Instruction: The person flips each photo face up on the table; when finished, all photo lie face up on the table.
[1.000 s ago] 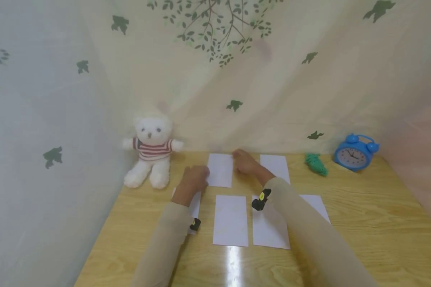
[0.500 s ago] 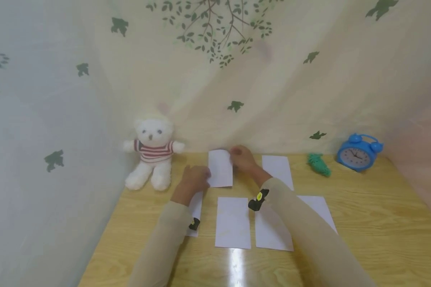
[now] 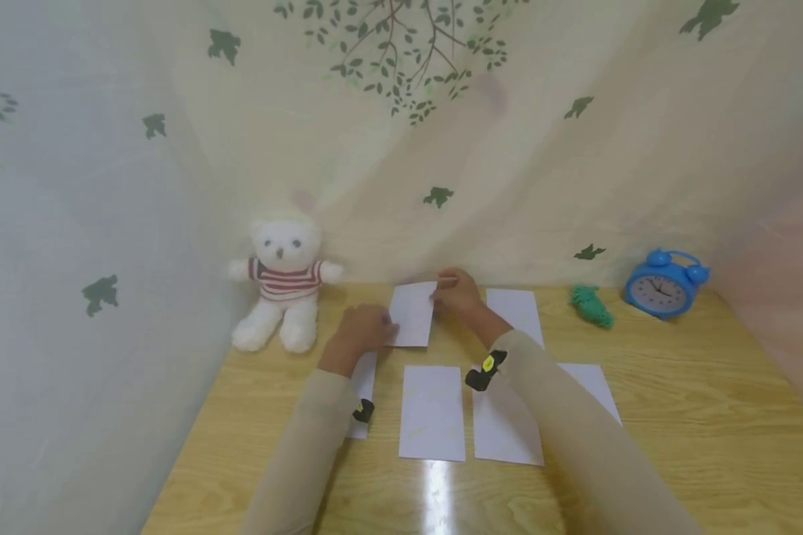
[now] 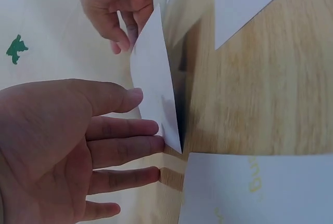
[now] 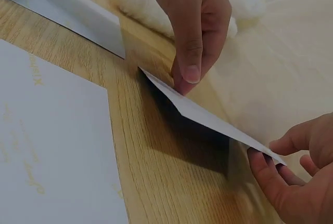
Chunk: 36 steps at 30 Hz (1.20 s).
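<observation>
Tilting up from the table [image 3: 702, 394], flat a second ago: white card [image 3: 413, 315], both hands [image 3: 361, 328] [image 3: 459, 293] pinching its edges.

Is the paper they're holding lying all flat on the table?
No, the right hand holds one side of the paper up, with shadow on the table below.

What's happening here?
A person is handling a white rectangular paper card with both hands. The right hand pinches it between thumb and fingers, while the left hand touches the opposite side with mostly straight fingers. The card is tilted, at least partly raised off the light-brown wood-grain table. Five more white paper cards lie around it, some partly hidden by the arms. A white plush bear in a striped top sits at the back left; a blue twin-bell alarm clock stands at the back right.
</observation>
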Tool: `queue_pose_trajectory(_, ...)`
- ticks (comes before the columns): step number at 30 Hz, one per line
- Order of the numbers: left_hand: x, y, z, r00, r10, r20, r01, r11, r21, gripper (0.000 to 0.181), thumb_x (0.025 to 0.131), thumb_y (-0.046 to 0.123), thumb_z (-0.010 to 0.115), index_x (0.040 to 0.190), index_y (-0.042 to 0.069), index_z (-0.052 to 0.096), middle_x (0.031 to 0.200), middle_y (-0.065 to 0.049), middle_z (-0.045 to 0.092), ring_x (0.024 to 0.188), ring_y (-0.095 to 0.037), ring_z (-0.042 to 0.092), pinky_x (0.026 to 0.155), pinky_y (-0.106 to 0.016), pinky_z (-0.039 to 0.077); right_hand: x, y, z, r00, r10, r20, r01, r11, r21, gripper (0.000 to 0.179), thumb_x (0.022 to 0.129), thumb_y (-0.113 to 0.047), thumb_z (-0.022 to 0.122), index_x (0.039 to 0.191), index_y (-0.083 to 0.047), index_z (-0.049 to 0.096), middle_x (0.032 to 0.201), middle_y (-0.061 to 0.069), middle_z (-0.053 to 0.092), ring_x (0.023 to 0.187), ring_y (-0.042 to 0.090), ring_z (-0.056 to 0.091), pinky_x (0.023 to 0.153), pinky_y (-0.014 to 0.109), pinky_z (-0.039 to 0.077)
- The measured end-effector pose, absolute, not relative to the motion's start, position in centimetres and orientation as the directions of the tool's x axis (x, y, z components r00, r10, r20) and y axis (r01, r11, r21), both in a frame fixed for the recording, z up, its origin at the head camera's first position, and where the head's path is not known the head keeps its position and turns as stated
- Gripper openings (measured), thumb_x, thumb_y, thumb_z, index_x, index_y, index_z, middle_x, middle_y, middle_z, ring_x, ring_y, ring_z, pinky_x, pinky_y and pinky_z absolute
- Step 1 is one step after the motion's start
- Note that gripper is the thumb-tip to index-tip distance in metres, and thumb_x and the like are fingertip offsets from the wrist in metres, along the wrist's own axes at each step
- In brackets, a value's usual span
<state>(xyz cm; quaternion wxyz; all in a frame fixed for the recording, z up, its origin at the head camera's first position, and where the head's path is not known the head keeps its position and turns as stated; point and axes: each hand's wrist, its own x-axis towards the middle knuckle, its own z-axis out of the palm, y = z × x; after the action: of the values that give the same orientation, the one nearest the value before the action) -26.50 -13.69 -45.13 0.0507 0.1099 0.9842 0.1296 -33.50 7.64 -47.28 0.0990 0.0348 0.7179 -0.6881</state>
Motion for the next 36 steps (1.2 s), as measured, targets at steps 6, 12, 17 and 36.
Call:
queue_pose_trajectory(6,-26.6,-14.3,-45.1,-0.973,0.217,-0.076,0.180,0.925,0.333,0.029,0.103,0.038,0.063,0.102,0.012,0.077,0.103,-0.008,0.080,0.099,-0.031,0.073,0.093,-0.048,0.057,-33.3,8.0,-47.1,-0.975,-0.098,-0.200,0.199,0.022,-0.980,0.066,0.087,0.015,0.068,0.149,0.006,0.045,0.145,0.034,0.053,0.089,0.021,0.067,0.071,0.024,0.062)
queue_pose_trajectory(12,-26.2,-14.2,-45.2,-0.978,0.178,-0.106,0.121,0.906,0.406,0.033,0.103,0.040,0.064,0.112,0.011,0.075,0.112,-0.009,0.079,0.104,-0.032,0.073,0.096,-0.048,0.057,-32.8,8.0,-46.7,-0.970,-0.104,-0.222,0.225,-0.024,-0.974,0.070,0.086,0.017,0.067,0.150,0.006,0.042,0.145,0.032,0.050,0.082,0.017,0.066,0.067,0.025,0.062)
queue_pose_trajectory(17,-26.4,-13.2,-45.5,-0.981,0.185,-0.055,0.148,0.903,0.403,0.042,0.101,0.046,0.063,0.116,0.009,0.076,0.119,-0.011,0.078,0.109,-0.033,0.073,0.097,-0.048,0.057,-32.8,7.8,-46.5,-0.971,-0.109,-0.213,0.220,-0.059,-0.974,0.070,0.086,0.018,0.066,0.150,0.006,0.041,0.137,0.027,0.051,0.076,0.012,0.067,0.070,0.028,0.064)
queue_pose_trajectory(36,-25.6,-10.3,-43.8,-0.987,0.151,-0.055,0.111,0.887,0.447,0.038,0.094,0.052,0.068,0.093,0.015,0.078,0.090,-0.001,0.078,0.073,-0.018,0.066,0.062,-0.034,0.050,-31.6,7.6,-44.9,-0.977,-0.126,-0.170,0.184,-0.111,-0.977,0.067,0.087,0.017,0.065,0.149,0.008,0.039,0.138,0.032,0.053,0.074,0.014,0.071,0.072,0.033,0.065)
